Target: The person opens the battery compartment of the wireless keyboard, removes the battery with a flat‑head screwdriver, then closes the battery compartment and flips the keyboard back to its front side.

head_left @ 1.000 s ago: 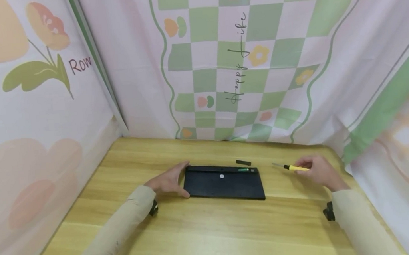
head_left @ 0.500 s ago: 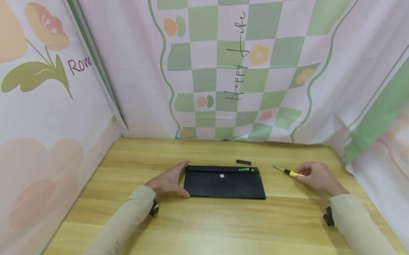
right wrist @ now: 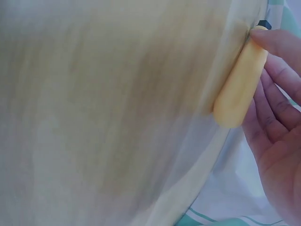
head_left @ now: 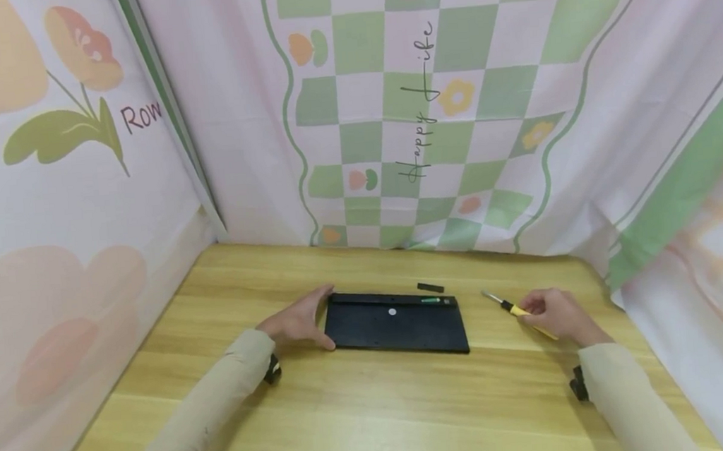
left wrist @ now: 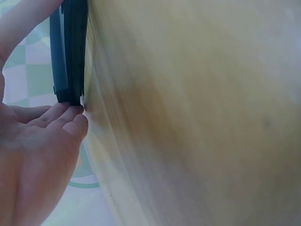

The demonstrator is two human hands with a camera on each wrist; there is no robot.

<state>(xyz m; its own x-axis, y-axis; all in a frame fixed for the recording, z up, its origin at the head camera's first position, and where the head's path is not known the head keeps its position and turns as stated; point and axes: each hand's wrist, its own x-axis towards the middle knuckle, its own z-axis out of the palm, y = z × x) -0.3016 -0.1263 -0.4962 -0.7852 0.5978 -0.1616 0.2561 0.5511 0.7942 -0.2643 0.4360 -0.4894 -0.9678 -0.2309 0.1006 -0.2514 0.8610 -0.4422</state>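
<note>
A black keyboard (head_left: 395, 329) lies underside up on the wooden table, with a round white sticker and a raised ridge along its far side. In an open slot at the ridge's right end sits a green battery (head_left: 430, 300). My left hand (head_left: 299, 322) grips the keyboard's left end, fingers at the far corner and thumb at the near one. To the right, my right hand (head_left: 556, 315) pinches a screwdriver (right wrist: 240, 84) by its yellow handle between thumb and fingers. The screwdriver's metal shaft points left and away, low over the table.
A small black battery cover (head_left: 431, 287) lies just beyond the keyboard's far right edge. Printed curtains (head_left: 251, 121) enclose the wooden table (head_left: 352, 424) at the back and both sides.
The screwdriver has swung so its handle end now points nearer to me and shows below my right fingers. My right hand has come slightly lower in view; the left hand and keyboard have stayed put.
</note>
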